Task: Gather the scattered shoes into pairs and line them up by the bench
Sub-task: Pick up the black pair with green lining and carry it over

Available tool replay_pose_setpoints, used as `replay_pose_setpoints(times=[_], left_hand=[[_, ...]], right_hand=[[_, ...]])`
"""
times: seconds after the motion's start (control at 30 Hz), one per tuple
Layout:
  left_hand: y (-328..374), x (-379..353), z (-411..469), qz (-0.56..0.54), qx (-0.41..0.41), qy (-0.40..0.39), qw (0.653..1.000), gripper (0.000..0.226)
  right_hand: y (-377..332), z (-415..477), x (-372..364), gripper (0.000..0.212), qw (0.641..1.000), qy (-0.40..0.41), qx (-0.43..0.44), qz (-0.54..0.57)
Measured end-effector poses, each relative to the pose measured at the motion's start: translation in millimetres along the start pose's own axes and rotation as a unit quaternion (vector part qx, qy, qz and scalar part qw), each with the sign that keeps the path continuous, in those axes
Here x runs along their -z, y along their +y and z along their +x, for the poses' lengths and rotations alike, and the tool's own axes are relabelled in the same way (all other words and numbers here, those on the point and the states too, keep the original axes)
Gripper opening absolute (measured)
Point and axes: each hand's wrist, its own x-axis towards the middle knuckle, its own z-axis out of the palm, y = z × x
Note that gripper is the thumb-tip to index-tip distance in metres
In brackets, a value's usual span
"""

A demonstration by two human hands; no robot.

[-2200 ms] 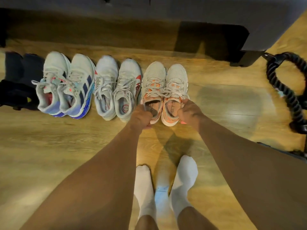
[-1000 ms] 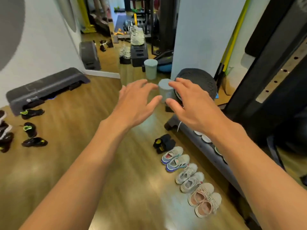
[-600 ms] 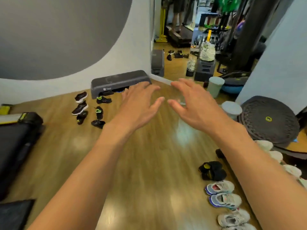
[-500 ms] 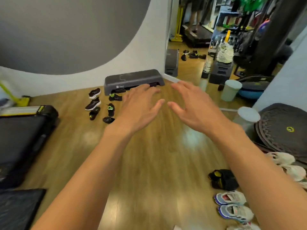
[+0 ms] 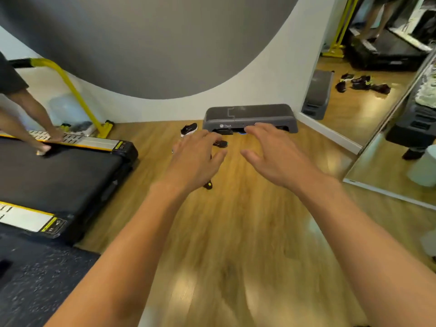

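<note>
Several black shoes lie scattered on the wooden floor in front of a grey step platform (image 5: 250, 116) by the wall. One black shoe (image 5: 188, 129) shows left of the platform, another black shoe (image 5: 220, 144) peeks out past my fingers, and a black and yellow shoe tip (image 5: 208, 185) shows under my left wrist. My left hand (image 5: 197, 159) and my right hand (image 5: 274, 153) are stretched out in front of me, palms down, fingers spread, holding nothing. My left hand hides most of the shoes. The lined-up pairs and their bench are out of view.
A black treadmill (image 5: 54, 175) with yellow rails fills the left side, and another person's legs (image 5: 26, 114) stand on it. A dark rubber mat (image 5: 35, 286) lies at the lower left. A wall mirror (image 5: 382, 95) on the right reflects shoes and equipment.
My view has swung left from the row of paired shoes towards the grey step platform. Both hands let go of the pink pair and now reach forward, open. The scattered black shoes are nearer.
</note>
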Motion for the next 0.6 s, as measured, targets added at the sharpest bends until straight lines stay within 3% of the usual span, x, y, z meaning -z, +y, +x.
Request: replay_pose_setpoints(times=[0.23,0.4,0.6], left_hand=[[-47.2,-8.7,109.9,0.009,0.048,0.017,0.999,0.04],[-96.1,-20.8,196.5,0.004,0.059,0.002,0.998,0.042],[-148.2,-22.4,300.0,0.003,0.061,0.006,0.998,0.042]], right_hand=[[25.7,127.9,-33.6,0.05,0.999,-0.014,0.023,0.018],[36.7,221.2,-63.7,0.036,0.999,-0.019,0.029,0.033],[49.8,333.5,-90.0,0.05,0.999,-0.041,0.016,0.022]])
